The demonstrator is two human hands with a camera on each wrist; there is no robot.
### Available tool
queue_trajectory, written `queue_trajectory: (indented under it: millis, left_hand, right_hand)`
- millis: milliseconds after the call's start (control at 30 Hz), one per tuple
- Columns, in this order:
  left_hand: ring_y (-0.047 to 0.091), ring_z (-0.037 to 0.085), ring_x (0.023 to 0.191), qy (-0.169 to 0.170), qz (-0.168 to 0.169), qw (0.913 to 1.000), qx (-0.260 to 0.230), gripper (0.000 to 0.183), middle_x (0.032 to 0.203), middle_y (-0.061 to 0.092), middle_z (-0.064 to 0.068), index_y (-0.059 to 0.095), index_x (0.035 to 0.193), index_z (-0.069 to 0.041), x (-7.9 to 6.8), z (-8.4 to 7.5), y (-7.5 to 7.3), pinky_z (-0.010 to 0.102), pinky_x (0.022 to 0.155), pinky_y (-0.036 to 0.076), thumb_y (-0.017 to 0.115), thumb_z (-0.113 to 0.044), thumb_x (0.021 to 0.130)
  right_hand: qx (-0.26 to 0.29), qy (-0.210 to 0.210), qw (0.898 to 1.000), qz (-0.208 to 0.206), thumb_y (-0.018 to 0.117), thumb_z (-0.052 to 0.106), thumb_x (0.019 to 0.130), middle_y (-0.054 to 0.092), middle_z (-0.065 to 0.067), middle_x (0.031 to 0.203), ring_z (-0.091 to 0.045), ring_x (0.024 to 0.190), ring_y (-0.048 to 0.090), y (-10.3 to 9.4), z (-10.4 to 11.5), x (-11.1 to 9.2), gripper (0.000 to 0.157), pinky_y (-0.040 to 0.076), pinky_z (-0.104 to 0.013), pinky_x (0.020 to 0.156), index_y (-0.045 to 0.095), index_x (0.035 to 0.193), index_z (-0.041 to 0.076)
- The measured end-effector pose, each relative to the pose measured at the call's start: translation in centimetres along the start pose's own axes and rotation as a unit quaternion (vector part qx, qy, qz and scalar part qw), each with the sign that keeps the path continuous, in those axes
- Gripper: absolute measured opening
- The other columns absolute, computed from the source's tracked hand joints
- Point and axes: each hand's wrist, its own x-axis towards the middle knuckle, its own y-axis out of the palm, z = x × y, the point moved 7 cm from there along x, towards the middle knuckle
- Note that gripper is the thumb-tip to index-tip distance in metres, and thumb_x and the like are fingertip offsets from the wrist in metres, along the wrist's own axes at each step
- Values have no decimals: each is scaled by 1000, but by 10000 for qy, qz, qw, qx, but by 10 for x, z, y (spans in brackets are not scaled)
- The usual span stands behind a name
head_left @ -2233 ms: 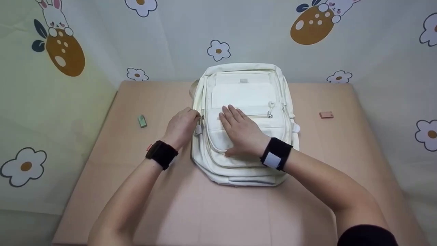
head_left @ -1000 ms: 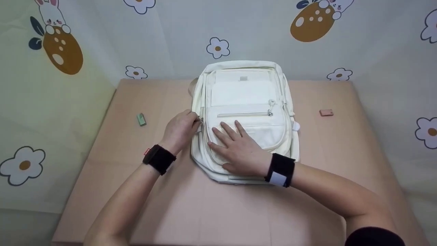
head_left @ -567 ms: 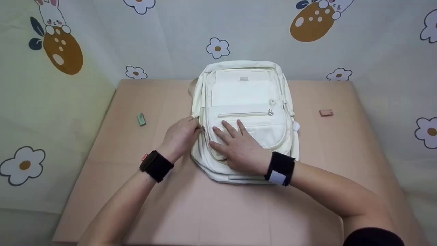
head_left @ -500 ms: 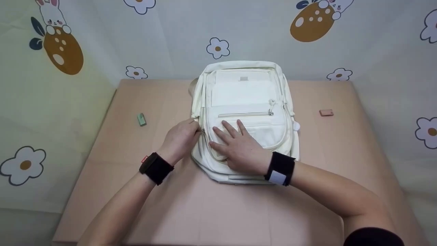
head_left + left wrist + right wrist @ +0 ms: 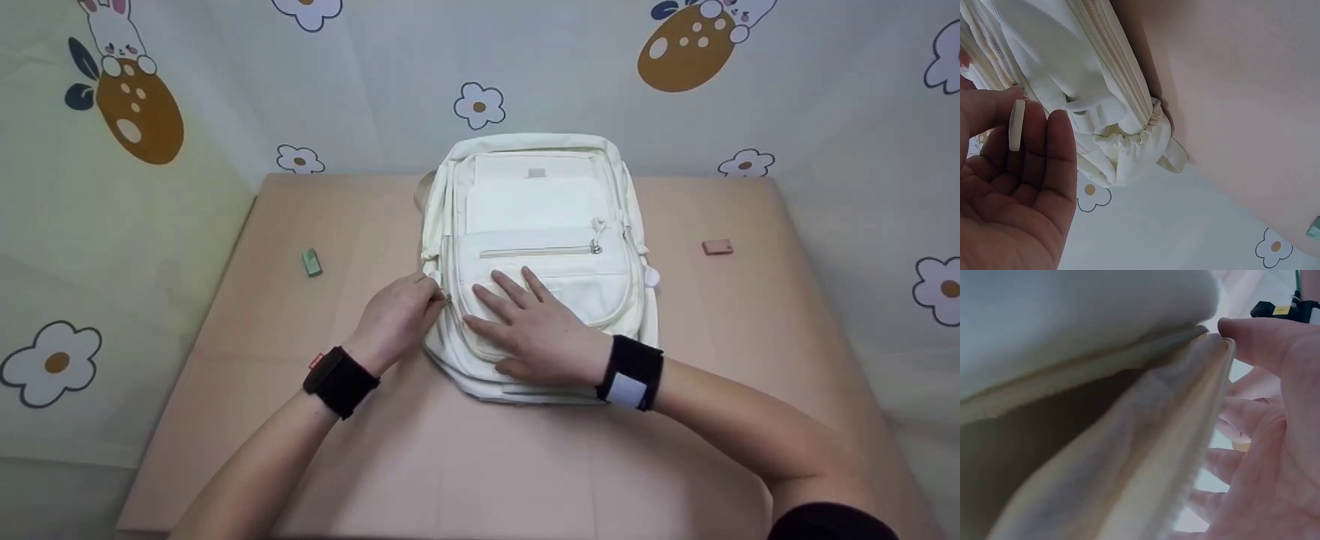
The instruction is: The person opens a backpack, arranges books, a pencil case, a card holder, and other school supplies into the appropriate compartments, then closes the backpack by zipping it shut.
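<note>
A cream-white backpack (image 5: 536, 202) lies front side up on the table. At its left side, my left hand (image 5: 397, 315) pinches a zipper pull, whose pale flat tab (image 5: 1015, 126) shows between thumb and fingers in the left wrist view. A row of zipper teeth (image 5: 1002, 59) runs up to those fingertips. My right hand (image 5: 544, 330) lies with spread, fairly straight fingers on the lower front pocket. In the right wrist view, an unzipped compartment (image 5: 977, 17) edge is out of sight, but a gaping pocket opening (image 5: 1044, 433) with a dark inside shows beside the right palm.
A small green block (image 5: 311, 262) lies on the table (image 5: 360, 465) to the left of the backpack, and a small pink block (image 5: 717, 247) to the right. Behind stands a curtain (image 5: 390, 90) printed with flowers and rabbits. Black bands (image 5: 341, 382) wrap both wrists.
My left hand has slid down the backpack's left side toward me with the zipper pull. The right hand has shifted from the middle of the front down to the lower pocket.
</note>
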Motion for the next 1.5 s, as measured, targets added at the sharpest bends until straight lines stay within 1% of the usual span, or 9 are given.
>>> queue_trajectory:
  millis: [133, 233, 367, 500, 733, 867, 967, 1233, 1500]
  left_hand:
    - [63, 23, 77, -14, -38, 10000, -21, 5, 86, 65, 4, 67, 92, -7, -1, 1, 1, 40, 68, 52, 71, -7, 95]
    - [62, 23, 77, -9, -48, 10000, -32, 5, 86, 65, 5, 67, 92, -6, -1, 2, 1, 40, 68, 52, 71, -7, 95]
    - [61, 23, 76, -64, -3, 10000, -49, 5, 86, 64, 5, 66, 93, -7, -2, 2, 1, 41, 67, 51, 70, -7, 96]
    - [60, 23, 76, -160, 46, 9998, -59, 4, 86, 64, 4, 67, 93, -7, -2, 2, 2, 41, 67, 51, 70, -8, 96]
    - [62, 24, 78, -83, 91, 9999, 14, 4, 87, 65, 4, 66, 93, -7, -5, 0, 2, 41, 67, 52, 70, -7, 95]
    - [61, 22, 76, 74, 100, 9999, 35, 6, 85, 64, 4, 66, 90, -7, -9, -6, 1, 40, 65, 52, 70, -4, 93]
    - [60, 21, 74, 129, 187, 9997, 45, 7, 84, 62, 4, 66, 89, -8, -12, -11, 1, 38, 64, 51, 69, -3, 92]
    - [48, 14, 65, 268, 358, 9989, 144, 17, 74, 52, -3, 61, 79, -12, -22, -28, 7, 32, 57, 44, 68, 0, 88]
    - [45, 12, 63, 258, 387, 9987, 192, 17, 74, 52, -5, 61, 79, -13, -25, -27, 10, 31, 55, 42, 71, -2, 87]
  right_hand:
    - [117, -130, 9996, -204, 60, 47, 99, 22, -14, 168, -37, 155, 8, -2, 0, -13, 64, 6, -58, 122, 43, 157, 23]
    - [143, -125, 9990, -408, 56, 43, 103, 24, -13, 167, -36, 155, 10, -3, -2, -26, 58, 7, -57, 122, 45, 156, 23]
    - [226, 115, 9980, -581, 53, 43, 105, 22, -13, 168, -37, 155, 10, -1, -10, -44, 57, 7, -56, 122, 42, 157, 24]
    - [343, 391, 9961, -717, 55, 45, 103, 21, -15, 168, -38, 155, 10, 3, -18, -55, 60, 7, -58, 122, 41, 158, 23]
    - [231, 516, 9942, -911, 61, 40, 101, 25, -17, 166, -40, 153, 16, 8, -20, -56, 60, 11, -62, 120, 46, 156, 20]
    - [142, 586, 9941, -906, 63, 35, 101, 28, -17, 165, -41, 153, 18, 9, -20, -54, 57, 13, -62, 120, 48, 154, 20]
    - [115, 635, 9943, -854, 64, 34, 101, 28, -18, 165, -41, 153, 17, 10, -21, -54, 57, 12, -62, 120, 49, 154, 20]
    - [21, 668, 9938, -887, 65, 36, 99, 28, -17, 165, -40, 153, 18, 12, -21, -54, 58, 13, -62, 120, 49, 153, 19]
    - [164, 570, 9933, -990, 63, 38, 100, 26, -18, 165, -40, 153, 16, 13, -21, -56, 57, 11, -62, 120, 49, 153, 20]
